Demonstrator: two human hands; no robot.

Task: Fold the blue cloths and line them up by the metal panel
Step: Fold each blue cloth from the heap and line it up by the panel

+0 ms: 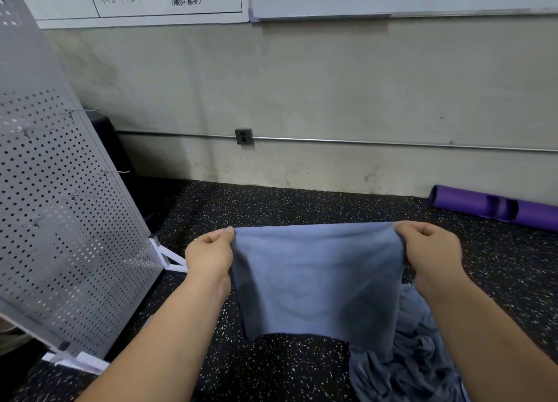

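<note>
both hands are up in front of the body, each pinching a top corner of one blue cloth (317, 278) so it hangs taut between them. the left hand (210, 250) has its fingers curled in tight with the thumb pressed onto the cloth's upper left corner; the right hand (428, 247) grips the upper right corner the same way, fingers folded under and the fabric bunched a little at the knuckles. the cloth's top edge runs nearly straight from hand to hand, and its bottom edge hangs free above the speckled floor (271, 368), slightly lower on the right side.

below the right forearm a rumpled pile of blue cloths (410, 362) lies on the floor, reaching to the bottom edge of the view. the perforated metal panel (69, 208) stands tilted on white feet at the left, near the left hand but apart from it. bare floor runs between the panel and the pile, and on to the wall (302, 93). a purple roll (495, 207) lies along the wall at the far right.
</note>
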